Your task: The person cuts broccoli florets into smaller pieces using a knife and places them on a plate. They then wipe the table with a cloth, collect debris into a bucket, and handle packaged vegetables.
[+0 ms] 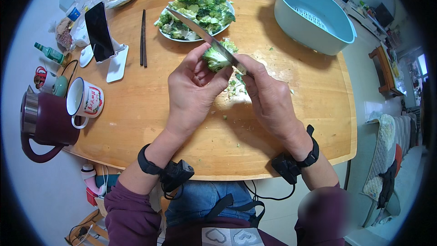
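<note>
My left hand (pixel 191 89) holds a piece of broccoli (pixel 215 58) between thumb and fingers above the table. A kitchen knife (pixel 201 32) is gripped in my right hand (pixel 271 99), its handle mostly hidden by the fingers. The blade lies across the broccoli piece, and its tip points to the upper left, over a white plate (pixel 184 39) heaped with cut broccoli florets (pixel 205 10). Small green and pale crumbs of broccoli (pixel 235 87) are scattered on the wood below both hands.
On the wooden table (pixel 129 119), a light-blue drain basket (pixel 307 24) stands at far right. Dark chopsticks (pixel 143 39) lie left of the plate. A phone (pixel 99 32) on a white stand, an enamel mug (pixel 87 99) and a maroon kettle (pixel 51 119) line the left side.
</note>
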Demonstrator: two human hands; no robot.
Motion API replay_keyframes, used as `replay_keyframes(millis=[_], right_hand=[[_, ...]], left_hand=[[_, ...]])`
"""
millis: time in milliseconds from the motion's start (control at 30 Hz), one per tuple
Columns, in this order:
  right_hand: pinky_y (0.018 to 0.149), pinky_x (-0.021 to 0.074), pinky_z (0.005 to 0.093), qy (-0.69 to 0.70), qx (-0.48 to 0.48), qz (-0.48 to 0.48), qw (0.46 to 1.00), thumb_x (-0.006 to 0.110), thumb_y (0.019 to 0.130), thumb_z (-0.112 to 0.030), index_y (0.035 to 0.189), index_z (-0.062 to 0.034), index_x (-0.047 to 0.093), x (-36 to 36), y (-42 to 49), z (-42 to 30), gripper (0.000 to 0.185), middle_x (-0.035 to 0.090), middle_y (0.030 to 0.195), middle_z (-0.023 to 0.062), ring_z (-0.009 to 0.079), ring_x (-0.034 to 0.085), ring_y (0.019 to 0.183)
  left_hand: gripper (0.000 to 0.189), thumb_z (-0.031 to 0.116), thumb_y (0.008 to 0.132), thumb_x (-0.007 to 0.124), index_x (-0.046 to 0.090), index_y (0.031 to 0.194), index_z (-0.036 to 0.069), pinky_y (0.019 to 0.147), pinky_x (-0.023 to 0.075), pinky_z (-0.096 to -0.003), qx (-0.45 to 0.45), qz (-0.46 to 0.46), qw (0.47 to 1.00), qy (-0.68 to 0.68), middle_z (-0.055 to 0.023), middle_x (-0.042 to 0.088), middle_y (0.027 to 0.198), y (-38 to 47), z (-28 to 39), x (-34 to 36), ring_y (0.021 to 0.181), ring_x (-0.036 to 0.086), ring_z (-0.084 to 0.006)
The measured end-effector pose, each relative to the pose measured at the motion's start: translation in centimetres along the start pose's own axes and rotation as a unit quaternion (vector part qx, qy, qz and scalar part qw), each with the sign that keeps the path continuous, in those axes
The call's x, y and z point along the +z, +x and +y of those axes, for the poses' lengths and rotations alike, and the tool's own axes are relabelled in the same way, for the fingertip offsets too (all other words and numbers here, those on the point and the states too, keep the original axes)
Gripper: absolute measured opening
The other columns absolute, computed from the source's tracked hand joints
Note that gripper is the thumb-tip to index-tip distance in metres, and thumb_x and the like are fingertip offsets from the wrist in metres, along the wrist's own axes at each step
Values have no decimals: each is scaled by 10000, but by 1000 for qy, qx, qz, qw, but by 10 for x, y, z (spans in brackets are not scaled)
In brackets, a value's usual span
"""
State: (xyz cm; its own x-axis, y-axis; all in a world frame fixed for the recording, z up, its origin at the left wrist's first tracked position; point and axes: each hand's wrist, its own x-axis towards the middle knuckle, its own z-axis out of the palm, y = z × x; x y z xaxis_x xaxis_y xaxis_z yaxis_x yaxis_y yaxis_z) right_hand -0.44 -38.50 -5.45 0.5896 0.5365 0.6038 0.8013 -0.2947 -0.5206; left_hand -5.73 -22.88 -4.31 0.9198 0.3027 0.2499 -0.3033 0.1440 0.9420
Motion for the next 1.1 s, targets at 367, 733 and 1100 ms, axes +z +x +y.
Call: replay_keyframes(millis=[367, 733, 1100], right_hand=[[469, 461, 424, -78, 18, 16, 997, 618, 871, -35, 1296, -180, 393, 4, -1, -3, 502, 615, 697, 148, 344, 618, 579], [512, 483, 440, -40, 38, -11, 998, 592, 877, -10, 1285, -164, 401, 3, -2, -5, 476, 644, 801, 173, 382, 640, 649], [633, 474, 316, 113, 119, -68, 984, 527, 948, -53, 1274, -100, 429, -2, 2, -1, 344, 614, 814, 121, 225, 634, 744]], left_hand=[[454, -10, 845, 664, 490, 1262, -53, 869, 521, -259, -34, 8, 999, 0, -109, 624, 1127, -4, 1, 9, 1016, 611, -130], [413, 14, 849, 653, 493, 1223, -55, 814, 546, -271, -46, -30, 997, -48, -111, 631, 1051, 2, -3, -1, 934, 633, -145], [405, 67, 843, 600, 499, 1206, -81, 713, 552, -299, -71, -57, 995, -31, -131, 635, 1005, 6, -3, -8, 828, 638, -165]])
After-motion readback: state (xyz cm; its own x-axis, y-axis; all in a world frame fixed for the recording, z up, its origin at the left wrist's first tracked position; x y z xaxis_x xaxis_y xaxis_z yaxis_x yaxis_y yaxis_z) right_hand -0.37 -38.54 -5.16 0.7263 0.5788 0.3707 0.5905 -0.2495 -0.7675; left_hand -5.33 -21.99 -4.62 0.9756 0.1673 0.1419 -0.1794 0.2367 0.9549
